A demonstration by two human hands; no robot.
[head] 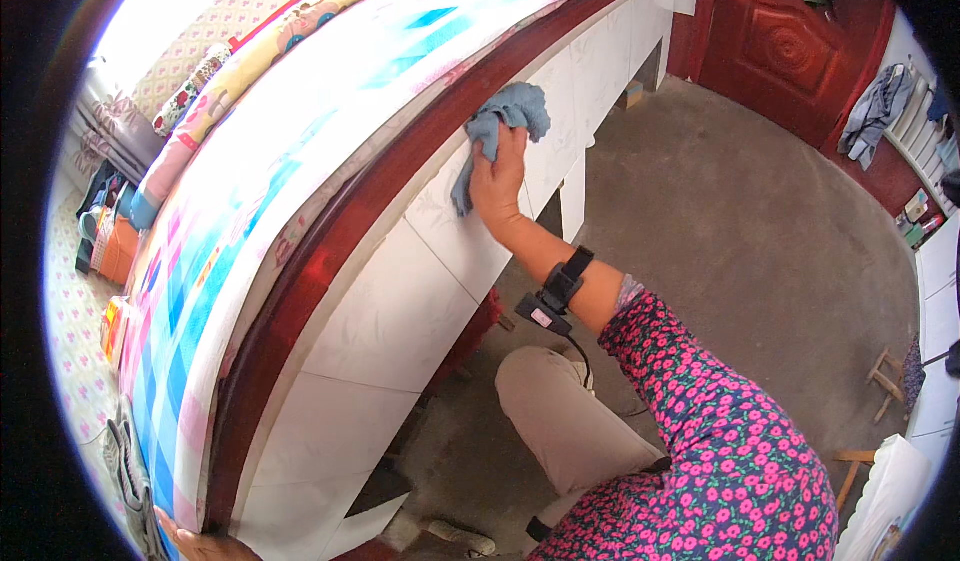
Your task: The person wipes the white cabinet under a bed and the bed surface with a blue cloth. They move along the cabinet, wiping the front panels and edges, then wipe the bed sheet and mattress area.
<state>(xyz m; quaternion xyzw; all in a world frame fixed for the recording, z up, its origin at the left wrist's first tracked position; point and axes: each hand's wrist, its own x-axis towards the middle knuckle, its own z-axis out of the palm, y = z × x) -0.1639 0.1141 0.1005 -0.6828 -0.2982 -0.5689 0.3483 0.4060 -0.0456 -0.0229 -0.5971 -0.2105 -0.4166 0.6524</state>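
Observation:
My right hand (499,182) grips a crumpled blue-grey cloth (517,107) and presses it against the white tiled side (375,306) of a raised bed platform, just below its dark red wooden edge (315,261). Part of the cloth hangs below my fingers. Only some of my left hand (199,542) shows at the bottom left, laid against the near end of that edge; its grip is largely out of frame. A blue, pink and white checked cover (247,223) spreads over the platform top.
Dark openings (379,490) break the platform's lower side. Grey-brown floor (720,208) stretches right towards a red door (780,43). A wooden stool (889,384) and white cabinets (941,291) stand along the right. Rolled bedding (247,88) lies on the platform's far side.

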